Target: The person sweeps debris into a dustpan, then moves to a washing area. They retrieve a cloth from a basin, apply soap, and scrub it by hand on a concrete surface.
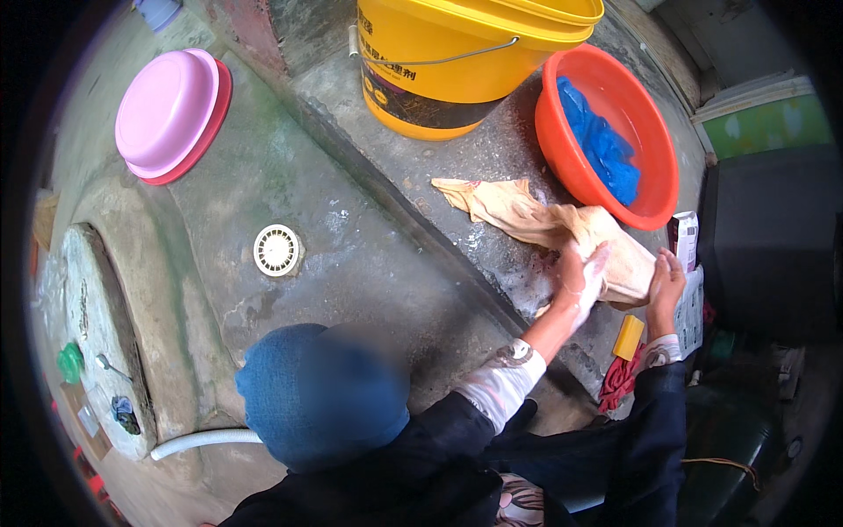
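A pale peach cloth (517,211) lies stretched over the wet concrete ledge (421,165), and it is bunched toward its right end. White suds coat my left hand (583,273), which grips the cloth's bunched part. My right hand (665,286) holds the cloth's right end, its fingers partly hidden behind the fabric. Just below the cloth, a yellow bar of soap (629,337) rests beside a crumpled red cloth (618,383). An orange-red plastic basin (649,151) stands beyond my hands, with blue fabric (596,141) inside.
A large yellow bucket (441,39) with writing stands at the back. A pink basin (164,112) sits upside down, left. The lower floor has a round drain cover (278,250). A rounded blue denim-like shape (283,395), partly blurred, is beside my left arm. A pale hose (207,441) lies lower left.
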The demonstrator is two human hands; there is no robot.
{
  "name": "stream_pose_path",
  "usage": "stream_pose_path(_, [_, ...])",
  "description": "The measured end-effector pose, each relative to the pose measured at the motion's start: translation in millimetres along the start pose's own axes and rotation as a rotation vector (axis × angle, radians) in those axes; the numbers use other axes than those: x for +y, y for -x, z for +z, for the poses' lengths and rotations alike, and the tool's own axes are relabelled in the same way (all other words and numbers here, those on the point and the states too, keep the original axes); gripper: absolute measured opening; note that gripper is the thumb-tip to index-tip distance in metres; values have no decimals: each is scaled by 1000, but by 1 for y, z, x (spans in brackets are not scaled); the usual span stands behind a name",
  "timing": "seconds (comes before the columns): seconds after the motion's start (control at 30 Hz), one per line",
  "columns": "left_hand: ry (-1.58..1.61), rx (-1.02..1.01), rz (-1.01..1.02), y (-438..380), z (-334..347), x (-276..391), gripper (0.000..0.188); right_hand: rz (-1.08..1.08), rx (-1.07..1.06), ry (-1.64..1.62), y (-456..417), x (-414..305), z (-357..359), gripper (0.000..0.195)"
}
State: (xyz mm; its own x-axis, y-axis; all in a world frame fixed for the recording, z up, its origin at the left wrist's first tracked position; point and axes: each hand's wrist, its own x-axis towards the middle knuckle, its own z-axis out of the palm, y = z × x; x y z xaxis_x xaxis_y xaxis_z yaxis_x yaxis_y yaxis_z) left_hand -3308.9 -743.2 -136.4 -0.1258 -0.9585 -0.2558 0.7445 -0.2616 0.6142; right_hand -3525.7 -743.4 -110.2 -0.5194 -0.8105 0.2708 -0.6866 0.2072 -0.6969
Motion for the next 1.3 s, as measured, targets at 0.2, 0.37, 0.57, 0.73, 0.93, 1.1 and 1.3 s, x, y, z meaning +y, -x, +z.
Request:
stream_pose_path(0.2, [381, -106, -97, -2, -11, 25, 53, 272, -151, -113, -8, 3, -34, 26])
stream_pose_path(0.37, [638, -341, -457, 9, 2, 20, 61, 705, -693, -617, 37, -63, 7, 64])
stream_pose_path(0.57, [408, -408, -407, 14, 4, 38, 59, 719, -815, -1098, 43, -101, 29, 65])
stream_pose_path(0.73, [75, -375, -95, 13, 13, 36, 52, 507, -673, -707, 24, -98, 21, 43])
stream_pose_path(0.93, [-295, -50, 411, 23, 27, 62, 40, 437, -362, -925, -1, -109, -5, 43])
stream_pose_path(1.1, [246, 241, -93, 26, 20, 5, 44, 396, -115, -738, 3, -106, -3, 42])
stream_pose_path(1.3, [511, 227, -474, 12, -3, -50, 63, 40, -356, -307, 82, -112, 16, 22])
